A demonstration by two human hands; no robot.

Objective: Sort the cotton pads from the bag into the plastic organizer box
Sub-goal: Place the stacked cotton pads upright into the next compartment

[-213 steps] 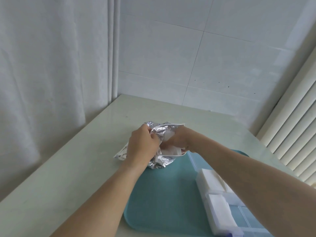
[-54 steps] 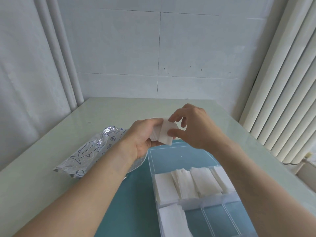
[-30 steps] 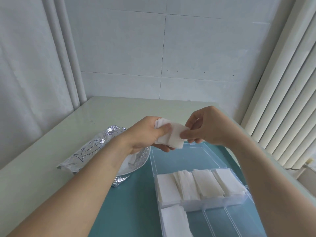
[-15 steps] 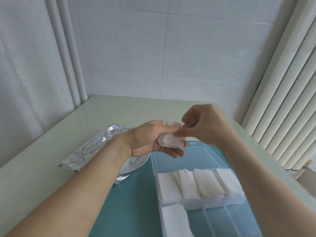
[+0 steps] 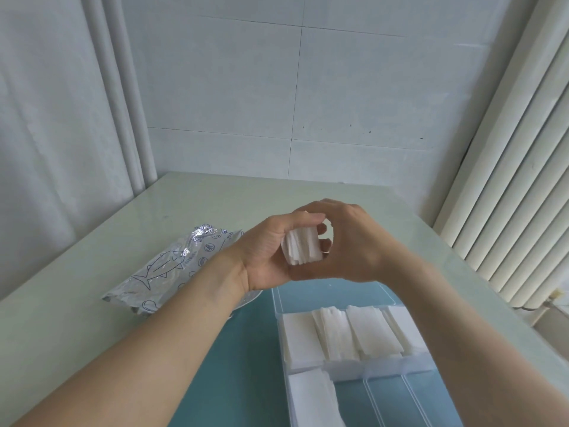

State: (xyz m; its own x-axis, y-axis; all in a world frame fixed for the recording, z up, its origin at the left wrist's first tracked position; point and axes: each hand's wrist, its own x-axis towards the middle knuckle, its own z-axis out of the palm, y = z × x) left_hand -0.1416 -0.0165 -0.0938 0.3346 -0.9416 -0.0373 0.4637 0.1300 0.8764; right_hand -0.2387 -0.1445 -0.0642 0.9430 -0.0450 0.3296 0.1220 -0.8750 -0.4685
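A small stack of white cotton pads (image 5: 302, 248) is held above the table between both hands. My left hand (image 5: 267, 253) cups the stack from the left, thumb on top. My right hand (image 5: 351, 241) curls around it from the right, fingers over the top edge. Below them the clear plastic organizer box (image 5: 381, 369) lies on a teal mat (image 5: 240, 359); one row of its compartments holds white pads (image 5: 345, 331), and another pile (image 5: 311, 399) fills a near compartment. The silver foil bag (image 5: 175, 266) with a fish drawing lies flat to the left.
The pale green table (image 5: 77, 303) meets a tiled wall at the back. A white curtain hangs on the left and a ribbed white radiator (image 5: 508, 180) stands on the right. Near compartments of the box at the lower right hold nothing.
The bag was let go and now lies flat at the left. Both hands closed around the pad stack, squaring it up; the right hand shifted from pinching one pad to wrapping the stack.
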